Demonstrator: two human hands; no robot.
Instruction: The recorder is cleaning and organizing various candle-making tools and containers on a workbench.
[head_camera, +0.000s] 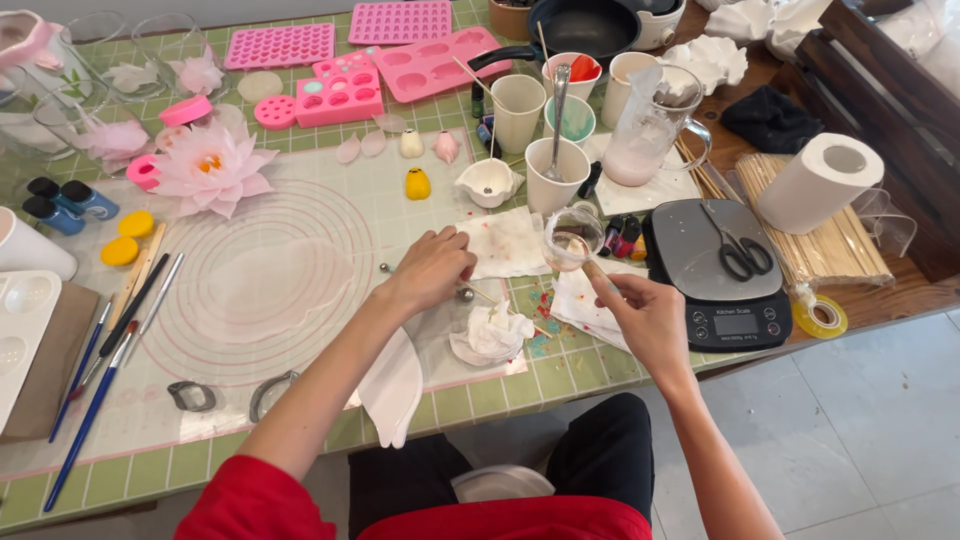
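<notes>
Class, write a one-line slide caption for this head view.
Left hand on a stained towel; right hand holds a small cup.

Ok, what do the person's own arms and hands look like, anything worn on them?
Both forearms are bare down to the wrists. The left hand and the right hand wear no gloves, and no watch, bracelet or ring shows. Red sleeves of a red top cover only the upper arms at the bottom edge of the view.

Green checked tablecloth (560, 385), pink silicone moulds (340, 95), a pink-white flower (212, 168), black scale (715, 275), red sleeve (245, 505).
</notes>
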